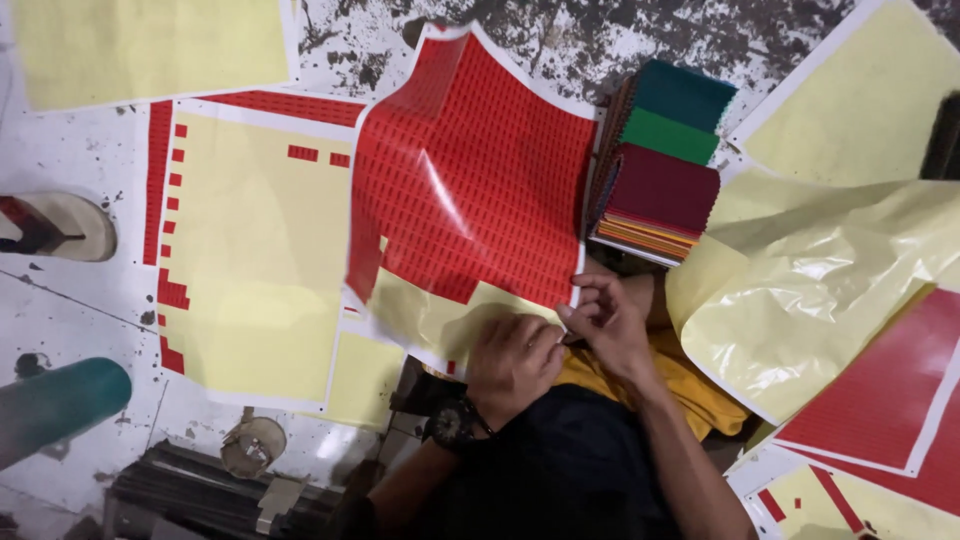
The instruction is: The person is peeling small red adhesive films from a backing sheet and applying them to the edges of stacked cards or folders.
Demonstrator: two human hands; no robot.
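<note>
The right hand (605, 318) is pinching the lower right corner of the red sticker sheet (470, 175) between thumb and fingertips, while the left hand (512, 362), curled loosely, is pressing on the sheet's bottom edge just beside it (a wristwatch (452, 422) is showing on that arm). The sheet is lying ahead of both hands, its long axis running up and away from them, its top left corner curling up. The right hand is nearer the gripped corner. Beyond the right hand a stack of coloured swatch books (662, 165) is resting; left of the left hand a mostly stripped yellow backing sheet (255, 255) is lying on the stained white floor (70, 310)
</note>
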